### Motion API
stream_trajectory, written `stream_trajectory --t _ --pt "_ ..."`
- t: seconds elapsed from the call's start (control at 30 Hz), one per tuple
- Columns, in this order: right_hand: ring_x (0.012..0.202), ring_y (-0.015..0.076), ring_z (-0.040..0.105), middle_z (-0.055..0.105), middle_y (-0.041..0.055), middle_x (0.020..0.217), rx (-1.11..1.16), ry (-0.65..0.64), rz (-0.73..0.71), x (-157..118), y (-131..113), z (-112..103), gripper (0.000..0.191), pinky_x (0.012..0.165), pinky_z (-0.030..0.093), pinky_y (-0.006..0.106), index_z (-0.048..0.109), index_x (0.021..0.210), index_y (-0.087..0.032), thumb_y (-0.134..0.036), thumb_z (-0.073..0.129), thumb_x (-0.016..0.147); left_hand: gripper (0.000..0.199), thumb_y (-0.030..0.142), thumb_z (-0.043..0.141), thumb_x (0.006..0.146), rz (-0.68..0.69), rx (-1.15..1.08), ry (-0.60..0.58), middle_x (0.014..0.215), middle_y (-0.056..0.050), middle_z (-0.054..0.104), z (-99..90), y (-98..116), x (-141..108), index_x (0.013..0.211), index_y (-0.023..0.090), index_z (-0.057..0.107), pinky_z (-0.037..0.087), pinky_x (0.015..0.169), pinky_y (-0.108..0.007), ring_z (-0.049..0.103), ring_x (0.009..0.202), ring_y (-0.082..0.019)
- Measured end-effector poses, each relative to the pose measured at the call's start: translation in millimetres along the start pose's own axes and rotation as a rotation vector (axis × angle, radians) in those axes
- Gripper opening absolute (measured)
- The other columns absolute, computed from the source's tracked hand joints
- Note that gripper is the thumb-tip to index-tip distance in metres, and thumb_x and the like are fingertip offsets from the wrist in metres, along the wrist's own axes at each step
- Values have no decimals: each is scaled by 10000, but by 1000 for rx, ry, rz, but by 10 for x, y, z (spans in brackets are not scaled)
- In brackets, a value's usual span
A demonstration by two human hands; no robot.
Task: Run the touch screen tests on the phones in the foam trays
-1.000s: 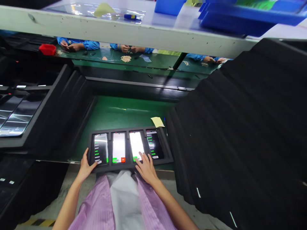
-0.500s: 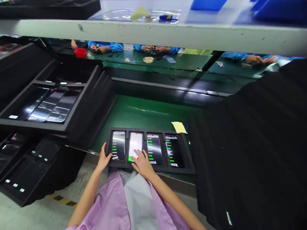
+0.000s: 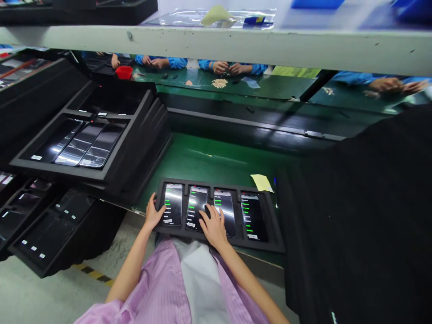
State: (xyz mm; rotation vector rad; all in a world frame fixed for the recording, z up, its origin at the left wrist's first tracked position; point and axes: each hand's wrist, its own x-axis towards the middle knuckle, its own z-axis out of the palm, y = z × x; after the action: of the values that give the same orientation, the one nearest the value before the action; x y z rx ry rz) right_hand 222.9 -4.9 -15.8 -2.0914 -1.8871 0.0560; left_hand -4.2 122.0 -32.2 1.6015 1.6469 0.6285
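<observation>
Right hand (image 3: 214,227), fingers spread, palm down, lies over the lower parts of the second phone (image 3: 196,200) and third phone (image 3: 227,203); the second's screen has switched from white to a dark list, so all four phones in the black tray (image 3: 274,227) show lists. Left hand (image 3: 154,218) straddles the tray's left edge, thumb by the first phone (image 3: 173,202); grip cannot be told. Beyond the right hand, yellow paper (image 3: 262,182) lies on the green worktop (image 3: 202,157).
</observation>
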Motion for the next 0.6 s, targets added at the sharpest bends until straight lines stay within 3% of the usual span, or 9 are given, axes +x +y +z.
stream_trajectory --t 0.3,0.6 --pt "1157 226 419 548 74 1187 89 -11 -50 -76 -14 -24 337 1040 202 467 637 1033 -261 -301 326 907 817 200 667 596 34 5 -22 1161 -117 508 -10 -49 -65 1330 182 309 326 979 -447 475 1122 -277" --pt "1161 222 418 535 72 1210 94 -28 -94 -84 19 -8 326 1038 214 467 634 1050 -269 -315 345 906 781 263 644 636 32 48 -25 1149 -135 501 -7 -29 -70 1333 155 308 331 973 -451 466 1131 -290"
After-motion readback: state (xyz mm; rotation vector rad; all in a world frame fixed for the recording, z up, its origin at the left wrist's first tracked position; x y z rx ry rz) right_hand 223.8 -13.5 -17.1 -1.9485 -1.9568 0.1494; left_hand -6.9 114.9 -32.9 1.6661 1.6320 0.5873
